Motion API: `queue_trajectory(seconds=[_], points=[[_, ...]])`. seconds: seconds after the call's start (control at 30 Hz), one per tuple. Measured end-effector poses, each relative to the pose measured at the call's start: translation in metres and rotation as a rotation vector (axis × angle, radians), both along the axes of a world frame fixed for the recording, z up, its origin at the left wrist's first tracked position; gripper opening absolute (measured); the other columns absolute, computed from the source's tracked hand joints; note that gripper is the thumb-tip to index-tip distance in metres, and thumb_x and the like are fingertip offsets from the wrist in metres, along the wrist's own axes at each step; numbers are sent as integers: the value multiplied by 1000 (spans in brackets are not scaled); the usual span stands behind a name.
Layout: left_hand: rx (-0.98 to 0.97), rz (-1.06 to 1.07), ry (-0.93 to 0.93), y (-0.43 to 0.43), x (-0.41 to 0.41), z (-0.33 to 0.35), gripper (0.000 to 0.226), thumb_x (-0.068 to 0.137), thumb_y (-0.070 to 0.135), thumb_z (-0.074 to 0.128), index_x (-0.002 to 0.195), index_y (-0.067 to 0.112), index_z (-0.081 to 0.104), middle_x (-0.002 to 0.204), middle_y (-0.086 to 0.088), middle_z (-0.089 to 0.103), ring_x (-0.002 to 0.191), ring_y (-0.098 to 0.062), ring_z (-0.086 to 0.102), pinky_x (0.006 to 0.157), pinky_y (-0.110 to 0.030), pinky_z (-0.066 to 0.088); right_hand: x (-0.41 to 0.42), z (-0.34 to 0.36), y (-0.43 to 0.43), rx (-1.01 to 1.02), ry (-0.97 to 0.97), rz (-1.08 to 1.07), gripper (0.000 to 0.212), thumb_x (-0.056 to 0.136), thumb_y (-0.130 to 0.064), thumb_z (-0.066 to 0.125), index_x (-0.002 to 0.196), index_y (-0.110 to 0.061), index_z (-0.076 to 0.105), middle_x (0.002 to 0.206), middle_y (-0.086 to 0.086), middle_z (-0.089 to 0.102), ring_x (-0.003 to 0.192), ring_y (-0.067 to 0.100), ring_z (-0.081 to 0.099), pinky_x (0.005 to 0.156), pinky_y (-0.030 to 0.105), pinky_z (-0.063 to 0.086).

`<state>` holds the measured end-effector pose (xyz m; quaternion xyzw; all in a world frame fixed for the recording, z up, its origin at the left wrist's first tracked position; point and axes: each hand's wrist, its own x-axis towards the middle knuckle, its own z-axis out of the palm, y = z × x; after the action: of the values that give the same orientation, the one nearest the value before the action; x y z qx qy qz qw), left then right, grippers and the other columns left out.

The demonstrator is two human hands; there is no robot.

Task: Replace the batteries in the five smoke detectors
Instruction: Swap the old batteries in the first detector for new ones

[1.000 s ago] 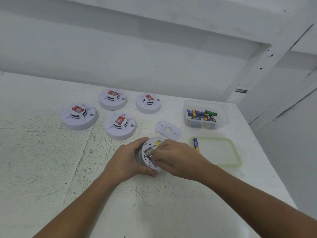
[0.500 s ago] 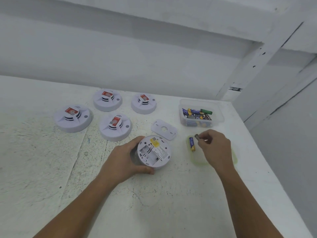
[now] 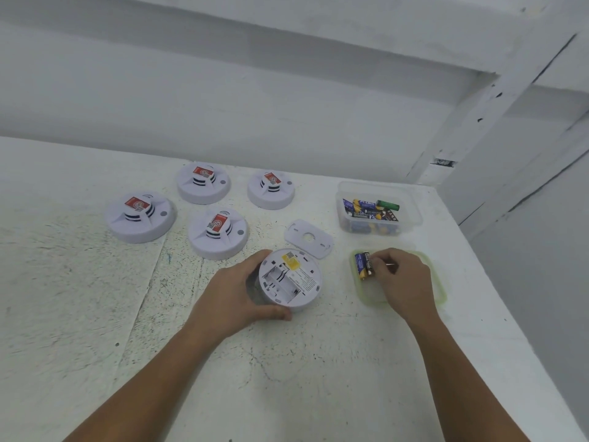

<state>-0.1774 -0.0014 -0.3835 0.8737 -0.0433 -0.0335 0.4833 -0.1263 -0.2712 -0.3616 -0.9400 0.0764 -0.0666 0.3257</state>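
Working at the white table (image 3: 95, 314), I gripped the upturned smoke detector (image 3: 290, 279) with my left hand (image 3: 237, 295), its battery bay empty. My right hand (image 3: 403, 282) pinched a black battery (image 3: 369, 266) on the green lid (image 3: 374, 296); better to lay it flat against the blue battery (image 3: 359, 265), I judged, so neither rolled away.

Your table (image 3: 318, 378) is white-painted, matt and rough, with dark scuffs. The opened smoke detector (image 3: 291, 279) and loose mounting plate (image 3: 307, 238) are smooth satin white plastic. The far-right tub (image 3: 411, 215) is clear glossy plastic. The batteries (image 3: 363, 266) on the translucent plastic lid (image 3: 369, 300) have glossy wraps.
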Motion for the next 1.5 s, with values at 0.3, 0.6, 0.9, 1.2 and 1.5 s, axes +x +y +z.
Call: queue_trajectory(seconds=[0.3, 0.6, 0.9, 1.2, 1.5], points=[[7, -27, -20, -1, -2, 4, 81, 45, 49, 91, 112, 58, 46, 103, 46, 56, 97, 16, 56, 73, -2, 42, 39, 48, 11, -38, -274, 55, 12, 87, -9, 58, 81, -10, 67, 73, -1, 63, 66, 11, 52, 61, 3, 35], [15, -21, -28, -3, -3, 4, 81, 46, 49, 91, 116, 50, 51, 104, 40, 60, 97, 14, 57, 74, -9, 44, 122, 44, 26, -360, 149, 217, 18, 84, 1, 55, 93, -4, 70, 104, 9, 67, 97, 27, 61, 73, 27, 46], [8, -15, -18, -1, -2, 2, 87, 46, 51, 91, 123, 44, 52, 105, 38, 62, 98, 14, 57, 75, -8, 43, 136, 32, 31, -313, 210, 138, 23, 73, -2, 62, 91, 12, 66, 83, 26, 67, 69, 22, 52, 60, 28, 39], [2, 4, -24, -1, -2, 1, 86, 44, 51, 91, 120, 49, 51, 101, 38, 62, 97, 13, 58, 79, -12, 46, 105, 68, 42, -42, -82, 127, 18, 86, -9, 51, 90, -2, 67, 77, 6, 63, 68, 20, 57, 61, 25, 47], [-11, -11, -50, -3, -2, 1, 76, 45, 49, 91, 109, 53, 52, 98, 33, 65, 91, 8, 61, 79, -22, 53, 3, 62, 88, 10, 97, 544, 11, 83, -10, 60, 85, -19, 65, 73, -4, 62, 62, 7, 52, 60, 23, 46]])
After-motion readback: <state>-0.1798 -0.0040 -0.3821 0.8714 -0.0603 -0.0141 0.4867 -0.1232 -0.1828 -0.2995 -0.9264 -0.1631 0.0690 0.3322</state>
